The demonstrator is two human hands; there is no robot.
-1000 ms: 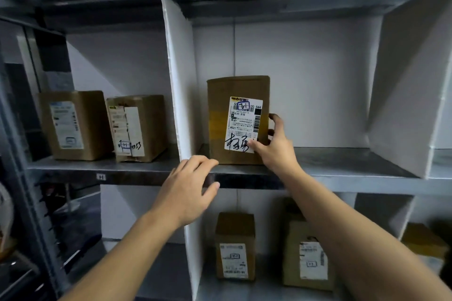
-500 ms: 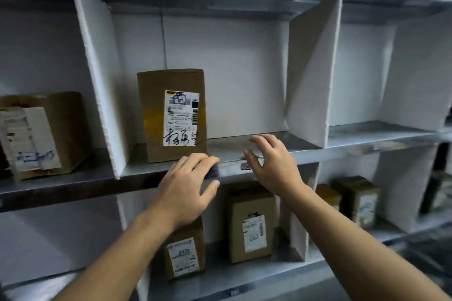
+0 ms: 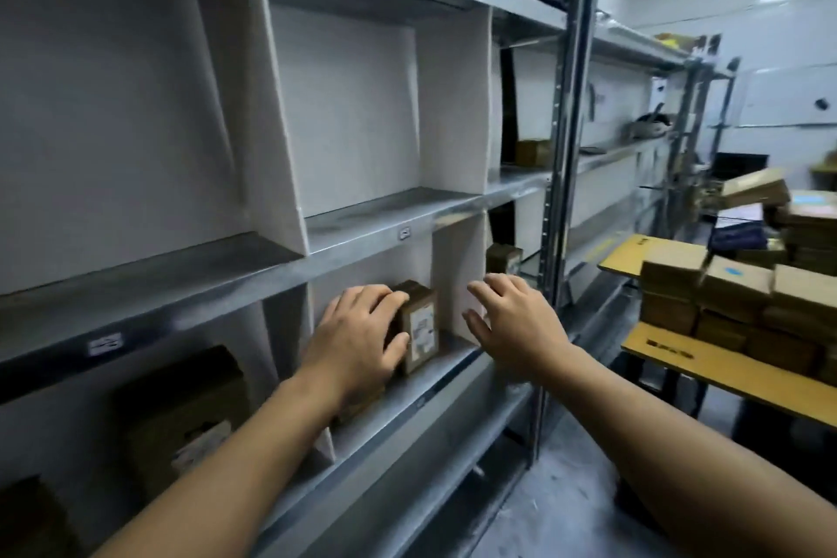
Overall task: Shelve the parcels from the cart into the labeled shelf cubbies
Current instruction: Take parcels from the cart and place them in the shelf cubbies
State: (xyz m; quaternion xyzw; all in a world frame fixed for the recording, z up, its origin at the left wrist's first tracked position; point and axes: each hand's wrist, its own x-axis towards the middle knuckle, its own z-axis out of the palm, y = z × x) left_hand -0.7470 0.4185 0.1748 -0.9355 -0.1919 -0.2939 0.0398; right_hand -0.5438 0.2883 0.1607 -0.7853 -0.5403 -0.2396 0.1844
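Note:
Both my hands hang in the air in front of the metal shelf (image 3: 290,272) and hold nothing. My left hand (image 3: 358,340) is relaxed, fingers loosely bent, in front of a small brown parcel (image 3: 419,326) standing in a lower cubby. My right hand (image 3: 512,322) has its fingers spread, right of that parcel, before a white divider. A stack of brown parcels (image 3: 724,299) lies on the yellow cart (image 3: 724,369) at the right.
White dividers (image 3: 271,118) split the shelf into cubbies. More parcels stand low on the left (image 3: 181,417) and further right (image 3: 502,258). A steel upright (image 3: 566,150) stands between the shelf bays. Grey floor (image 3: 566,503) runs between shelf and cart.
My right hand let go of the labelled parcel in the upper cubby and drew back. My view swung right, so that parcel is out of sight and the cart has come into view.

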